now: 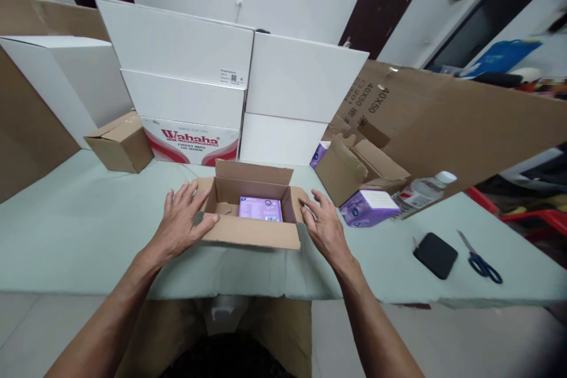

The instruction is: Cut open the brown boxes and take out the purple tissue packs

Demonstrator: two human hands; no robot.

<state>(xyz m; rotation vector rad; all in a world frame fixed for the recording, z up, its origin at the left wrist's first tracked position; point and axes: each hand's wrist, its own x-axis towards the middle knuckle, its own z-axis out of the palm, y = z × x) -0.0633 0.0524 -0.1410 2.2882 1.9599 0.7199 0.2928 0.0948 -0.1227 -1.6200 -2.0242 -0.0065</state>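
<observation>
An open cardboard box (pixel 252 231) stands in front of me with its flaps folded out. A purple packet (pixel 260 208) lies inside it toward the right, while cardboard shows at the left of the inside. My left hand (pixel 183 218) rests on the left flap with fingers spread and the thumb along the near flap's corner. At the right flap is my right hand (pixel 323 218), its fingers apart and the tips at the flap's edge. Neither hand is wrapped around anything.
Right of the box are a purple pack (pixel 371 208), an open carton (pixel 343 168), and a plastic bottle (pixel 425 192). Farther right lie a black pouch (pixel 436 255) and scissors (pixel 481 261). A closed carton (pixel 121 144) and a Wahaha box (pixel 190 140) stand at the back.
</observation>
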